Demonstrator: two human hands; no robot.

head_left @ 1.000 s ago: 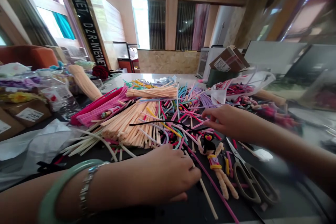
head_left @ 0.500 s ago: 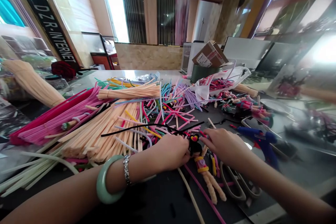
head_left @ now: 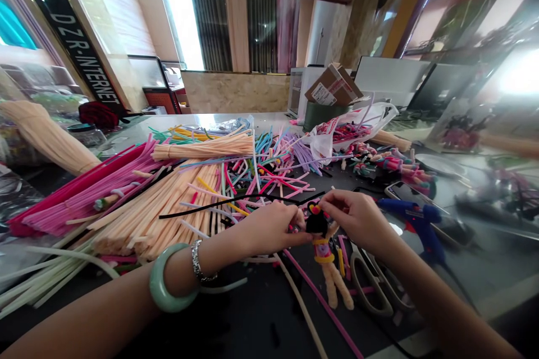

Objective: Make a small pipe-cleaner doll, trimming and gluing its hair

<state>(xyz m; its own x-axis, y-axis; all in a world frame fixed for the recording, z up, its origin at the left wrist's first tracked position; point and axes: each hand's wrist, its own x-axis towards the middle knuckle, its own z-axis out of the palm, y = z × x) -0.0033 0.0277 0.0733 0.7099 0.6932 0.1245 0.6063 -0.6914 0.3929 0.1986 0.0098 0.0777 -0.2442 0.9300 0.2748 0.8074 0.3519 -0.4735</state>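
Observation:
A small pipe-cleaner doll with a black head, a pink and yellow body and peach legs hangs upright between my hands. My left hand, with a jade bangle on its wrist, is closed on the doll at its head. The fingers of my right hand pinch at the red and yellow piece on top of the doll's head. A long black pipe cleaner runs left from behind my left hand; a short black end sticks out beside my right fingertips.
Peach pipe-cleaner bundles and pink ones lie left. Scissors, a blue glue gun and a phone are right. Behind stand finished dolls, a plastic bag and a cardboard box.
The doll has risen slightly and hangs straighter. My right hand has moved up and left to the top of its head, and my left thumb now lies across the head's lower part.

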